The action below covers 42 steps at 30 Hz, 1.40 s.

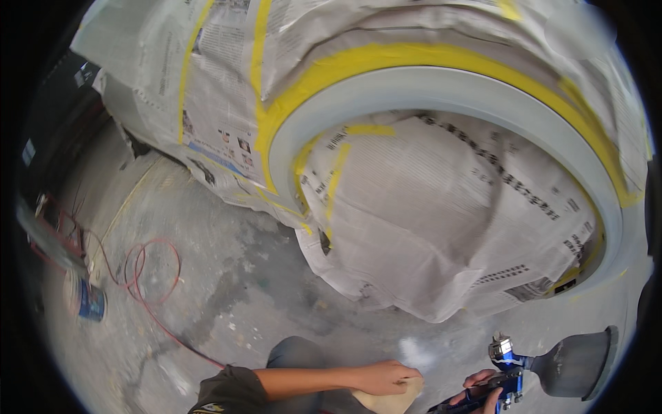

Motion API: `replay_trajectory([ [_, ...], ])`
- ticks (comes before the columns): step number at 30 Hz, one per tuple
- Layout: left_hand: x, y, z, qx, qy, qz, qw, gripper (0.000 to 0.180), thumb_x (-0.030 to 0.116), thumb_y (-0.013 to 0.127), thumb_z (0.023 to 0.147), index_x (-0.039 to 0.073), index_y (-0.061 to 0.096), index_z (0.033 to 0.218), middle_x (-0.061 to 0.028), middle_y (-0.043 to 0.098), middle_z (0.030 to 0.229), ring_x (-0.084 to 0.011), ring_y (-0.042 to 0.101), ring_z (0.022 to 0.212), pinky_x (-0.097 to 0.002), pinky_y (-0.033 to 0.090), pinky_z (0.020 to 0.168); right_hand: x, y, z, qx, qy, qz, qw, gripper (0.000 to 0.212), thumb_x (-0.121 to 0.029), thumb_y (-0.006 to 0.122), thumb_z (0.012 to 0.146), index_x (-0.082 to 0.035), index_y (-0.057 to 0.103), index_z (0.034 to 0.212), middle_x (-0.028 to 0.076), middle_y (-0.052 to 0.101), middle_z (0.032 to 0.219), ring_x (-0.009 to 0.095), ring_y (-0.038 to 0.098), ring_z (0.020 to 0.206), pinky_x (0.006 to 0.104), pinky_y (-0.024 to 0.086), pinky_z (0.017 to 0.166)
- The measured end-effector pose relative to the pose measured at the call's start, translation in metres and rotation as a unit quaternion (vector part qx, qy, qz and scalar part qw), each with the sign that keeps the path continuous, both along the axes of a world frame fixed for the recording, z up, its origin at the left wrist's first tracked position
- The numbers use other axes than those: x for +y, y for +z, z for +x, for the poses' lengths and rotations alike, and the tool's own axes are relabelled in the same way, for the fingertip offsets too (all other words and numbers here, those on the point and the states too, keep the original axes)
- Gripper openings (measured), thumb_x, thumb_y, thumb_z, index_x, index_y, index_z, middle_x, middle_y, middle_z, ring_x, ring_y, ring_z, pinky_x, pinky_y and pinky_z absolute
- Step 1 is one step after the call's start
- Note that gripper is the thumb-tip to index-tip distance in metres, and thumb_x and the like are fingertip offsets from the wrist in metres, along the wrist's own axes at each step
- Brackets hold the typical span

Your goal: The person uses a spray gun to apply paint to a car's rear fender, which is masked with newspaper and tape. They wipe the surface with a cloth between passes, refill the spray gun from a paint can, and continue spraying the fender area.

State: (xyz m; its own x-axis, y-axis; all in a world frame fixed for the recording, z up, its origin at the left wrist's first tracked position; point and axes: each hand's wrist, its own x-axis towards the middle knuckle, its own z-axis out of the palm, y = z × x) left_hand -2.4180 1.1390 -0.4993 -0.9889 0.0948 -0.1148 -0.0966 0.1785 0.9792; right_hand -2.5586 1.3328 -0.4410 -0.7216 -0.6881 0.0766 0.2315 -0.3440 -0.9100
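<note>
My left hand is closed on a tan piece that looks like a folded cloth, near the bottom middle. To its right, my right hand, partly cut off by the lower edge, wraps round the handle of a blue spray gun. A dark grey cup is fixed to the gun and lies tilted toward the right. Beyond both hands curves a light grey wheel arch of a vehicle. Yellow masking tape edges it, and newspaper covers the wheel opening.
More newspaper wraps the bodywork around the arch. A red hose loops over the stained concrete floor on the left. Farther left stand a blue and white bucket and a red metal frame.
</note>
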Motion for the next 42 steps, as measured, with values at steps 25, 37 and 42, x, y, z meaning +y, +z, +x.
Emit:
replay_trajectory([
  [25,-0.116,0.034,0.158,-0.106,-0.067,-0.337,0.933,0.057,0.048,0.061,0.09,0.012,0.054,0.133,-0.0221,0.066,0.082,-0.0424,0.065,0.079,-0.0513,0.05,0.067,-0.224,0.069,0.133,0.008,0.001,0.001,1.0,0.042,-0.021,0.062,0.085,0.006,0.053,0.116,0.016,0.061,0.105,0.022,0.063,0.091,0.0312,0.059,0.051],
  [37,-0.144,-0.034,0.24,-0.194,-0.052,-0.321,0.925,0.059,0.061,0.038,0.097,0.016,0.062,0.127,-0.0212,0.069,0.095,-0.0438,0.064,0.094,-0.0516,0.051,0.083,-0.209,0.133,0.138,0.101,0.02,0.074,0.992,0.033,-0.003,0.062,0.083,0.006,0.058,0.114,0.017,0.067,0.101,0.023,0.067,0.086,0.031,0.059,0.055],
  [42,-0.162,-0.023,0.231,-0.207,-0.073,-0.342,0.914,0.059,0.061,0.039,0.097,0.014,0.065,0.122,-0.021,0.07,0.092,-0.0424,0.066,0.091,-0.0524,0.051,0.081,-0.223,0.146,0.14,0.14,-0.009,0.079,0.987,0.03,-0.002,0.062,0.084,0.007,0.059,0.112,0.016,0.067,0.103,0.022,0.067,0.087,0.0302,0.058,0.055],
])
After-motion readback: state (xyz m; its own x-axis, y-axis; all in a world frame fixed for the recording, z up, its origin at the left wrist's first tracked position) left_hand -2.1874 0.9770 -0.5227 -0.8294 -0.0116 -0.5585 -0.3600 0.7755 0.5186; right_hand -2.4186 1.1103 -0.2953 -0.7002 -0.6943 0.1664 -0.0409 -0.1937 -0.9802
